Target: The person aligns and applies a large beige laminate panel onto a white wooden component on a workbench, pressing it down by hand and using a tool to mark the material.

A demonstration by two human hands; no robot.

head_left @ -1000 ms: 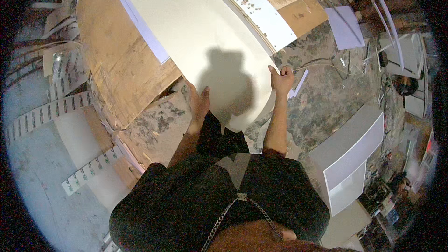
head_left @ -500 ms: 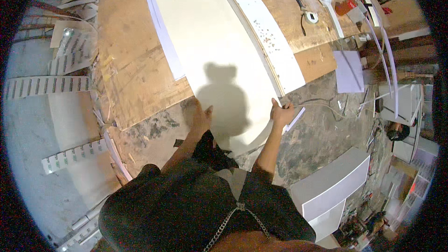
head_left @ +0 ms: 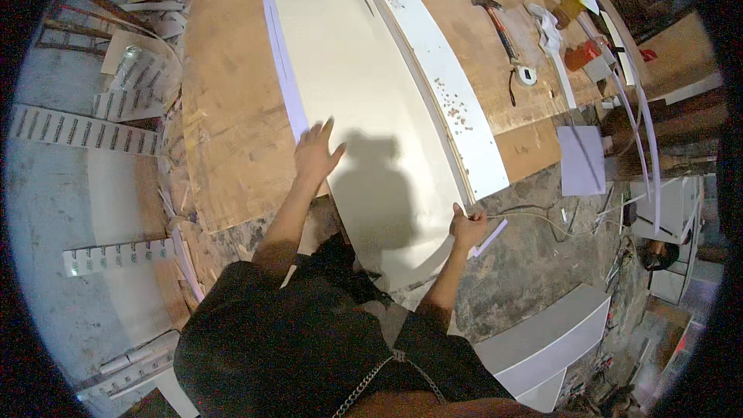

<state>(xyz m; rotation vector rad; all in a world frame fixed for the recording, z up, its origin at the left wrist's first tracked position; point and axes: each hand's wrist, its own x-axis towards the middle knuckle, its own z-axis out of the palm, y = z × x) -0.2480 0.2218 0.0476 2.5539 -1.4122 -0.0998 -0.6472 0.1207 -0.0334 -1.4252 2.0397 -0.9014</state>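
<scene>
**Cream sheet [head_left: 348, 54]: position and edge contact**

The cream sheet runs from the upper centre of the frame to the lower centre. Its upper part lies on a plywood surface [head_left: 232, 108]; its lower end extends past the plywood's near edge. A dark shadow falls on this lower part.

Left hand [head_left: 316, 156]: centre-left of the frame, at the sheet's left edge. Fingers are extended and spread, palm down, beside the lower end of a lilac strip [head_left: 286, 77]. Whether the palm bears on the surface cannot be told.

Right hand [head_left: 468, 229]: right of centre, near the sheet's lower right corner. The thumb is up and the other fingers are curled, gripping the edge.

Adjacent items: a white strip [head_left: 484, 162] carrying small brown pieces borders the sheet's right side. A hammer [head_left: 499, 27] and a tape measure [head_left: 526, 75] lie at upper right.
</scene>
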